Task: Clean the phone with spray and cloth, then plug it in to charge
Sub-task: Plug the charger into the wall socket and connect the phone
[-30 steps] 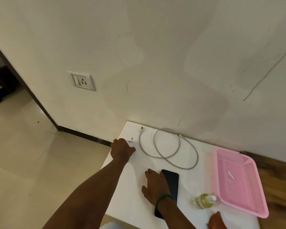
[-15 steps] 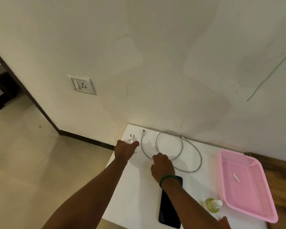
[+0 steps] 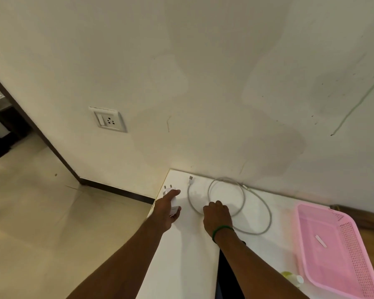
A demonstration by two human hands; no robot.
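My left hand [image 3: 167, 209] grips a white charger plug [image 3: 172, 201] at the white table's [image 3: 181, 266] far left corner, its two pins pointing away from me. My right hand [image 3: 216, 214] rests fingers-down on the looped white cable [image 3: 242, 203], whose free connector [image 3: 190, 179] lies near the wall. The black phone [image 3: 225, 272] lies flat near the front edge, mostly hidden under my right forearm. A small yellow spray bottle [image 3: 292, 278] lies at the lower right. No cloth is visible.
A white wall socket with switch [image 3: 108, 120] sits on the wall, up and left of the table. A pink plastic basket [image 3: 337, 251] holding a small white strip stands at the table's right end. Tiled floor lies to the left.
My right hand left the phone and moved forward onto the cable loop. My left hand closed around the charger plug and lifted it slightly. The camera tilted, pushing the phone toward the bottom edge.
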